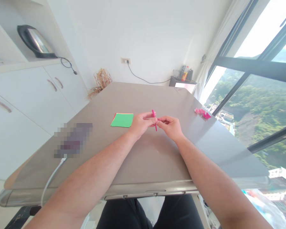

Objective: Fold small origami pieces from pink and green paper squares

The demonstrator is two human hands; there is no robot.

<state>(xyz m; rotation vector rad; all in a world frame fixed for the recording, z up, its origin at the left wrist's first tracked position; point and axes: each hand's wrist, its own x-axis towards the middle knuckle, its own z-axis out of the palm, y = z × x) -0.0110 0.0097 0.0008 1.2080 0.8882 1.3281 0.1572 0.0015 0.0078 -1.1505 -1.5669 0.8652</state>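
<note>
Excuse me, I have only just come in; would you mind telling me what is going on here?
A person at a table is handling a small bright pink piece, with the left hand and right hand both holding it by the fingertips above the tabletop. Beside the left hand lies a stack of sheets, green on top. Several small pink shapes sit near the table's window side.
</note>
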